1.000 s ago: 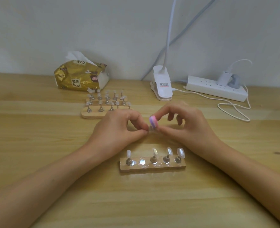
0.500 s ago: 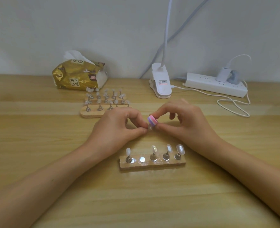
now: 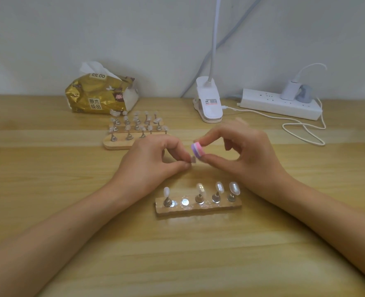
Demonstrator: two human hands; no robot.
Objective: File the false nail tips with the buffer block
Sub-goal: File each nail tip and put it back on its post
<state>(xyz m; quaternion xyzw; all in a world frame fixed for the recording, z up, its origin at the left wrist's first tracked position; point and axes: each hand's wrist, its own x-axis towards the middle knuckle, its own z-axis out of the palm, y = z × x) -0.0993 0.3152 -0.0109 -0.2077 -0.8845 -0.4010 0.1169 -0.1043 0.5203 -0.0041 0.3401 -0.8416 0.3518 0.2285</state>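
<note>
Filing step: left grip (image 3: 153,161) pinches a nail tip (image 3: 192,160); right grip (image 3: 248,151) pinches the buffer block (image 3: 197,149) just beside it. The next move likely calls for short, light strokes.

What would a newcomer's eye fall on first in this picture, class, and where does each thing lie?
First, two hands meeting mid-desk: the right hand pinches a pink-and-purple buffer block beside a small nail tip pinched by the left hand. Just nearer the viewer, a wooden stand holds four tips, with one slot bare.
</note>
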